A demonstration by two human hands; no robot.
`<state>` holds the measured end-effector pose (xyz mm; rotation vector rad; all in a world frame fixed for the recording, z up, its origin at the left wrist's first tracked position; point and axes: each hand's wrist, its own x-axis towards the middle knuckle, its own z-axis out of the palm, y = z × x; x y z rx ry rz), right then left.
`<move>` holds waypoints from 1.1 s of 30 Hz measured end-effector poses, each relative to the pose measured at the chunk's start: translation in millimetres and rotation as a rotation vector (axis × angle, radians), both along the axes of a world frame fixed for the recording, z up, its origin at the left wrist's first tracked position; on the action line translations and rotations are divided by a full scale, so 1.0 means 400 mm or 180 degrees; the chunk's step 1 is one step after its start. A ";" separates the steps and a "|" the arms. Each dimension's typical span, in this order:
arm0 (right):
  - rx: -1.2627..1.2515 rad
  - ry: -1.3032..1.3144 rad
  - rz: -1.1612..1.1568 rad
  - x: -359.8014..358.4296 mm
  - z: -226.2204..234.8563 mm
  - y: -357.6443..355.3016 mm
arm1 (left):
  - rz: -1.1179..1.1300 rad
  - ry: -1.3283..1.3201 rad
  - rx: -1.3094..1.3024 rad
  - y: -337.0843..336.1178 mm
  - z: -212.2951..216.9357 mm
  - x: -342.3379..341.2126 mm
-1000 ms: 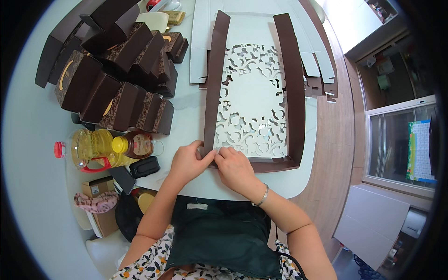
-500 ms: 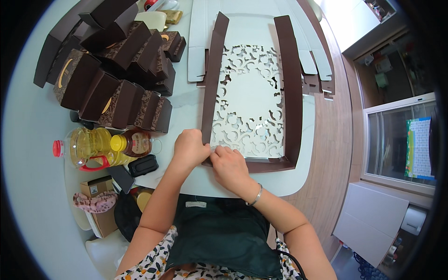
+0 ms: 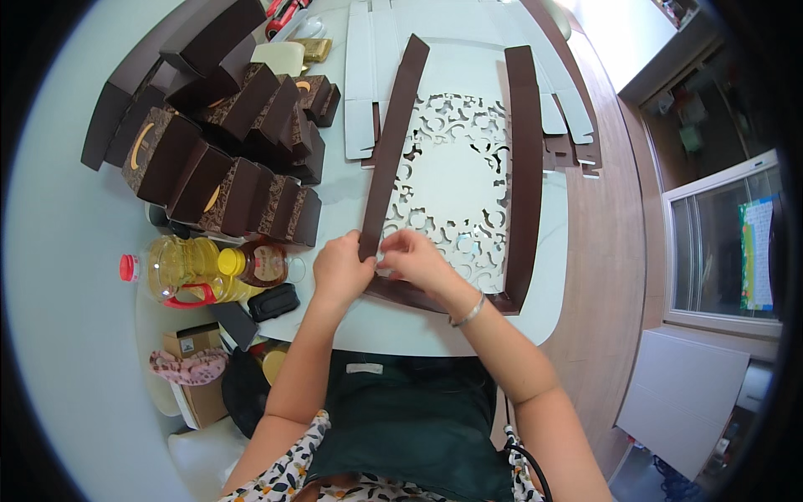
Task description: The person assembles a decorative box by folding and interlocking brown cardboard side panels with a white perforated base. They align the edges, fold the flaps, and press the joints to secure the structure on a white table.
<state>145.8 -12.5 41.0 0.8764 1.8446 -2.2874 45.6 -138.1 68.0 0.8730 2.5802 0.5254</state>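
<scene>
A long, dark brown cardboard box (image 3: 524, 192), partly folded, lies on the table with its side walls raised and a white, scroll-patterned cut-out panel (image 3: 456, 180) as its base. My left hand (image 3: 339, 266) is closed around the near left corner, thumb toward the inside and fingers on the outer face of the left wall. Just inside that corner is my right hand (image 3: 422, 261), its fingers loosely bent and thumb apart from them, with nothing visible between them. The exact fold under my left thumb is hidden.
Finished brown boxes (image 3: 242, 197) are piled at the left. Nearer stand an oil bottle (image 3: 180, 263), a dark jar with a yellow cap (image 3: 264, 264) and a black case (image 3: 273, 302). Flat cardboard sheets (image 3: 361, 92) lie at the back of the white table (image 3: 535, 330).
My right hand has lifted off the near left corner and its fingers have come apart. My left hand keeps its hold. The box has turned slightly, its far end swinging right.
</scene>
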 end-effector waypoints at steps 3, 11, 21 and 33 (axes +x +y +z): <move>0.0081 -0.0126 -0.0359 -0.050 0.009 0.026 | -0.0091 0.0040 -0.0011 -0.004 -0.007 0.026; -0.0318 -0.0144 -0.0155 -0.075 0.043 0.057 | -0.0147 -0.0173 0.1066 -0.025 0.007 0.000; -0.1315 -0.0005 -0.0111 -0.100 0.091 0.146 | -0.0351 -0.0011 0.1426 0.056 0.084 -0.090; -0.0659 -0.0316 0.0214 -0.114 0.073 0.155 | -0.0670 -0.0130 0.1571 0.097 0.052 -0.071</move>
